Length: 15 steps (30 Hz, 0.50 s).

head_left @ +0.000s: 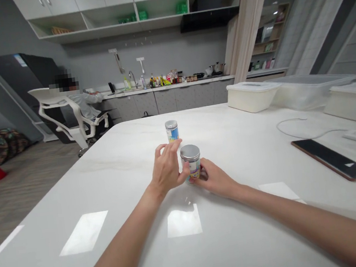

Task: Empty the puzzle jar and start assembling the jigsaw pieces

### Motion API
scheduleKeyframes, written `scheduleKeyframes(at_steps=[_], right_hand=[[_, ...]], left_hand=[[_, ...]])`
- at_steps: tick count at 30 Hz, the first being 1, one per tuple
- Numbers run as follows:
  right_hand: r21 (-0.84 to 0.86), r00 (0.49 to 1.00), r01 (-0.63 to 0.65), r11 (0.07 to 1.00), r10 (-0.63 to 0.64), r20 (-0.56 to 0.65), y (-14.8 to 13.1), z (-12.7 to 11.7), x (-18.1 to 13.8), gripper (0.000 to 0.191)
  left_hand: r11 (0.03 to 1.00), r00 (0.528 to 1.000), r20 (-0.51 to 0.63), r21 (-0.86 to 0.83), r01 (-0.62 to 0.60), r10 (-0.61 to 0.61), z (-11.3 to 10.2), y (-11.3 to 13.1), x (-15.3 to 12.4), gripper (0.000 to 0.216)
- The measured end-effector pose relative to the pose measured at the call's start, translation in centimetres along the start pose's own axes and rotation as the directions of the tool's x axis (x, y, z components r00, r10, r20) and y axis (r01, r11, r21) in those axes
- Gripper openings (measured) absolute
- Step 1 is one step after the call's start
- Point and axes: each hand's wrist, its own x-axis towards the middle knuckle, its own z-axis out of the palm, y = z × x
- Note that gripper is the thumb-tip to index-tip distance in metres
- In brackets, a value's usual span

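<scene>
A small jar with a silver lid and a colourful label (191, 161) stands upright on the white table (113, 189). My left hand (168, 168) touches its left side with thumb and curled fingers. My right hand (214, 177) grips its lower right side, fingers wrapped round the base. A second jar with a silver lid and a blue label (171, 131) stands just behind my left hand, untouched.
A dark tablet (335, 159) lies at the right with a white cable (297, 129) and charger nearby. White lidded bins (253, 95) line the far right edge. A person sits in a white chair (65, 117) at the kitchen counter beyond.
</scene>
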Motion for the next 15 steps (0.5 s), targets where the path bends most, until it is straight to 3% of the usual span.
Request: scheduleKeyframes(at_steps=[4,7,11,15], right_hand=[[-0.038,0.999,0.017,0.999,-0.016,0.042,-0.3,-0.1,-0.2,0.029],[-0.047,0.999,0.011,0.999,-0.009,0.042,-0.3,-0.1,-0.2,0.03],[-0.026,0.994,0.049,0.998,-0.046,0.1,-0.4,-0.2,-0.2,0.035],[-0.112,0.975,0.112,0.987,-0.087,0.202,-0.9,-0.4,-0.5,0.038]], left_hand=[[0.945,0.975,0.062,-0.242,0.221,-0.212,0.0,0.9,0.3,0.05],[0.703,0.919,0.212,-0.594,0.392,-0.333,0.1,1.3,0.6,0.049],[0.295,0.882,0.372,-0.842,0.452,-0.29,0.1,1.3,0.8,0.053],[0.102,0.878,0.445,-0.879,0.466,-0.174,-0.2,1.1,0.7,0.052]])
